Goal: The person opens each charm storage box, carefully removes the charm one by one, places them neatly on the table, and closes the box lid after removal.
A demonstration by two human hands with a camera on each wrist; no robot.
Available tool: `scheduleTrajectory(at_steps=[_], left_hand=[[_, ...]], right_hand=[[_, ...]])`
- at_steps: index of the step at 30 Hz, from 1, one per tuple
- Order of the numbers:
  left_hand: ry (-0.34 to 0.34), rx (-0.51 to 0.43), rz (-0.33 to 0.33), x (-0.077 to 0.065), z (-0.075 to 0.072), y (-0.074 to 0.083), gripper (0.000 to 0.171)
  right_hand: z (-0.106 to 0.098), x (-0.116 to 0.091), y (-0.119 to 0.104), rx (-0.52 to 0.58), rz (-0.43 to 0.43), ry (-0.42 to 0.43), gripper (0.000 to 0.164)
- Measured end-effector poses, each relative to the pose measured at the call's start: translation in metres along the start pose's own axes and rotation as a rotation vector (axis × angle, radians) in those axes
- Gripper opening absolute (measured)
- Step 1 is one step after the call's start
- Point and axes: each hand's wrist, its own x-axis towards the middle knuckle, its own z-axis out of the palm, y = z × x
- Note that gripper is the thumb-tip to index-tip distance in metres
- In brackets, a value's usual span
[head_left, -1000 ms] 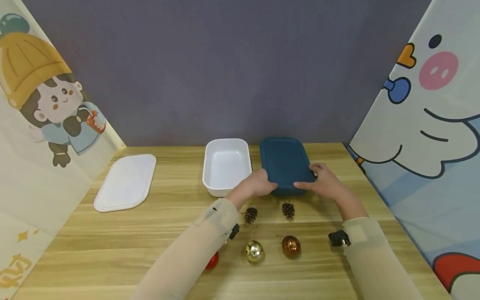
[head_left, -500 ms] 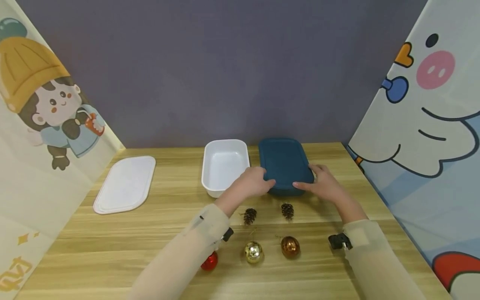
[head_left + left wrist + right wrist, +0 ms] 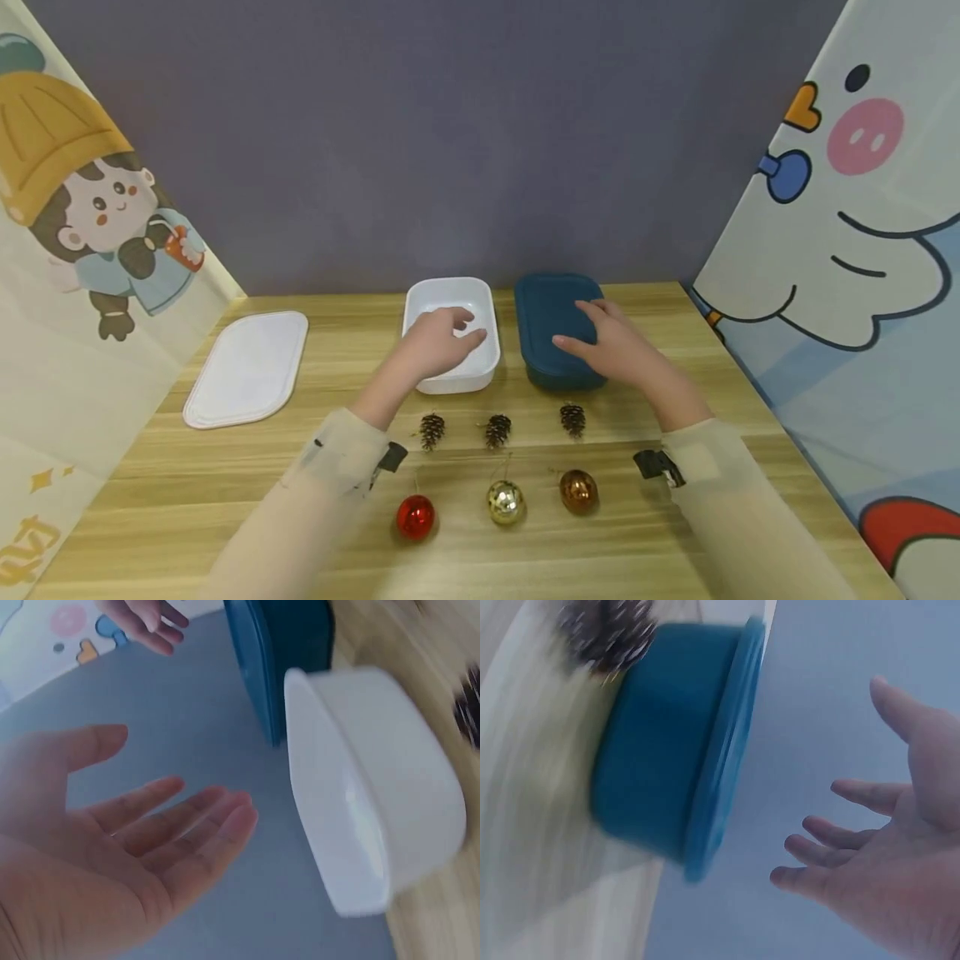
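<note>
My left hand [image 3: 438, 343] hovers above the white rectangular container [image 3: 457, 383], which has no lid on it. In the left wrist view its fingers spread loosely and hold nothing, apart from the container wall [image 3: 397, 750]. Over the dark blue container [image 3: 562, 380] is my right hand [image 3: 618, 343], fingers spread and nothing in them. A blue lid [image 3: 551, 308] covers that container. The right wrist view shows a gap between the hand [image 3: 885, 847] and the lid's edge [image 3: 724, 757].
A white lid [image 3: 247, 371] lies at left. Several ornaments lie in front: pine cones [image 3: 432, 431], [image 3: 497, 431], [image 3: 573, 420], a red ball [image 3: 416, 517], a gold ball [image 3: 506, 502] and a copper-brown ball [image 3: 578, 492]. A grey wall [image 3: 450, 150] rises behind.
Both hands were at the blue container's near corners and have let go. The left hand has moved left over the white container; the right has lifted slightly. A third pine cone has come into view.
</note>
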Motion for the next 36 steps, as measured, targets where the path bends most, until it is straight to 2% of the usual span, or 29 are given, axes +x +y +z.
scheduleTrajectory(at_steps=[6,13,18,25,30,36], left_hand=[[0.02,-0.06,-0.002,-0.012,-0.025,-0.026,0.058],[0.063,-0.068,-0.048,-0.033,-0.051,-0.057,0.061],[0.081,-0.013,-0.058,-0.055,-0.065,-0.077,0.065],[0.113,0.056,-0.092,-0.085,-0.079,-0.112,0.07],[0.119,0.121,-0.133,-0.098,-0.092,-0.146,0.076],[0.053,0.209,-0.205,-0.12,-0.105,-0.2,0.073]], right_hand=[[0.01,0.008,-0.038,0.024,-0.094,-0.042,0.08],[0.03,0.025,-0.083,0.059,-0.186,-0.071,0.075],[0.047,0.035,-0.108,0.057,-0.229,-0.102,0.075],[0.066,0.045,-0.144,0.027,-0.288,-0.154,0.073],[0.081,0.047,-0.172,-0.01,-0.339,-0.187,0.073],[0.109,0.047,-0.207,-0.059,-0.38,-0.269,0.074]])
